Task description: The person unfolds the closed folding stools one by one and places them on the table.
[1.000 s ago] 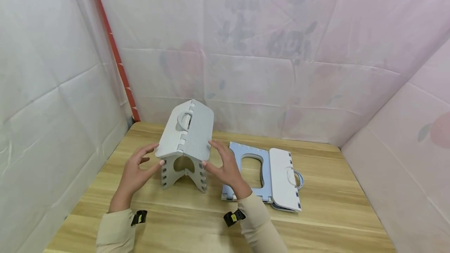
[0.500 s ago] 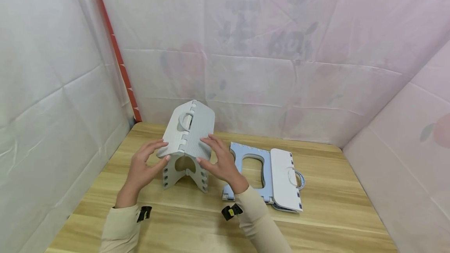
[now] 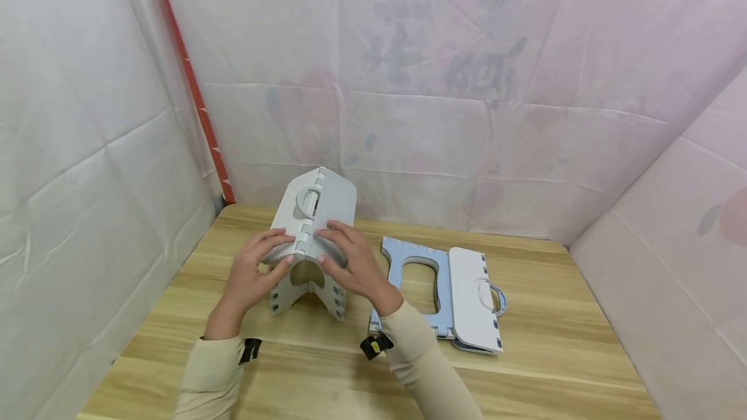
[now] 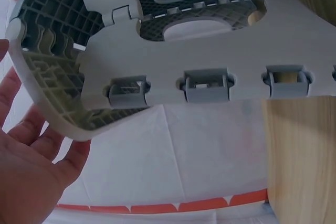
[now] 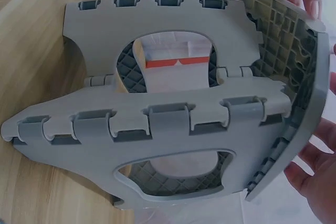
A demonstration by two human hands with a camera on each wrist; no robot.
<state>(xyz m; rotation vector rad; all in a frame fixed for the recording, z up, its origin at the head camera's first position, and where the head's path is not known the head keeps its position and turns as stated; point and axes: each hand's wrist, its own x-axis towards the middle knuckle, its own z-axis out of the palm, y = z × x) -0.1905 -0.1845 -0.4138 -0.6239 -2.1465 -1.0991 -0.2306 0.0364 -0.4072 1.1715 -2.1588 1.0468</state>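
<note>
A grey folding stool (image 3: 337, 206) stands half unfolded on the table, its two top panels sloping down from the hinged ridge like a roof. My left hand (image 3: 252, 274) lies on the near end of the left panel, fingers spread over the top and thumb near the front edge. On the right panel rests my right hand (image 3: 356, 268), fingers reaching toward the ridge. Neither hand wraps round the stool. In the right wrist view the stool's hinged legs (image 5: 157, 30) stand partly apart. Seen from the left wrist, fingers (image 4: 76, 161) touch the ribbed top's edge.
A blue and white folding stool (image 3: 474, 303) lies folded flat to the right, its handle loop (image 3: 499, 300) pointing right. The wooden table (image 3: 543, 342) is bounded by white sheet walls (image 3: 408, 135) at the back and sides. A red strip (image 3: 192, 89) runs down the back left corner.
Both hands have slid inward along the top panels, from the outer edges toward the ridge. The grey stool has barely moved, and the blue and white one stays put.
</note>
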